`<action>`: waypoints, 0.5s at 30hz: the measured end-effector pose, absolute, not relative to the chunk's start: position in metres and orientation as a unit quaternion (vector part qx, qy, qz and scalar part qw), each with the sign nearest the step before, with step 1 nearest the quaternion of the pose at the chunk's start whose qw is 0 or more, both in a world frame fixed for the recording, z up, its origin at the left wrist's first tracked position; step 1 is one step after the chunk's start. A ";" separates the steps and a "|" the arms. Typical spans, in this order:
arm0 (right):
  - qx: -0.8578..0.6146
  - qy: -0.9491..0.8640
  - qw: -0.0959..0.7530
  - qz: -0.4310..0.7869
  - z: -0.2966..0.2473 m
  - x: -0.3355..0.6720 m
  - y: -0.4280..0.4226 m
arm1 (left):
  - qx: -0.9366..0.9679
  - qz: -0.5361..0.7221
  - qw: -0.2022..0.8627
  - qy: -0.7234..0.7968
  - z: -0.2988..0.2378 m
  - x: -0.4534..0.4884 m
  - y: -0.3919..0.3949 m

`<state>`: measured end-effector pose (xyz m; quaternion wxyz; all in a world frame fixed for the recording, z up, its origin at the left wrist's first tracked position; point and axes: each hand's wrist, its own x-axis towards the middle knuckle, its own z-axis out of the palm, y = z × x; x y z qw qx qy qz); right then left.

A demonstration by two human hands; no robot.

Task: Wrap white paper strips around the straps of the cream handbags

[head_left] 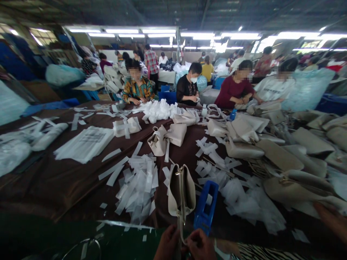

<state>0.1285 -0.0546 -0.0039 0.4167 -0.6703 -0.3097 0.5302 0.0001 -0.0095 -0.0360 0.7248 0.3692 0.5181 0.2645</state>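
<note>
An open beige handbag stands at the table's near edge, its top facing up and a metal clasp showing at the far end. From its near end a narrow strap runs toward me. My left hand is closed around the strap from the left. Fingers pinched, my right hand grips the same strap on the right side; the exact fingertip contact is partly hidden. Just right of the bag lies a blue tape dispenser.
Loose white strips lie left of the bag, with more white sheets on the right. Beige bags are heaped at right. Flat white packages sit at left. Co-workers line the far side; another person's hand shows at right.
</note>
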 end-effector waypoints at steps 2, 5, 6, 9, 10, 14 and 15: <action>-0.704 -0.322 0.388 0.501 -0.012 0.125 -0.061 | 0.356 0.267 0.733 0.515 -0.034 0.002 -0.011; -0.708 -0.336 0.347 0.515 -0.006 0.123 -0.062 | 0.328 0.260 0.750 0.512 -0.026 0.001 -0.013; -0.705 -0.343 0.334 0.523 -0.002 0.122 -0.061 | 0.320 0.256 0.758 0.507 -0.023 0.000 -0.014; -0.704 -0.401 0.309 0.498 0.004 0.119 -0.059 | 0.329 0.240 0.764 0.501 -0.015 0.000 -0.013; -0.707 -0.432 0.303 0.470 0.002 0.119 -0.059 | 0.344 0.233 0.754 0.509 -0.015 0.000 -0.012; -0.697 -0.552 0.306 0.340 -0.010 0.142 -0.058 | 0.426 0.216 0.668 0.571 -0.029 0.000 -0.010; -0.690 -0.570 0.317 0.315 -0.011 0.154 -0.055 | 0.441 0.209 0.653 0.579 -0.035 -0.001 -0.009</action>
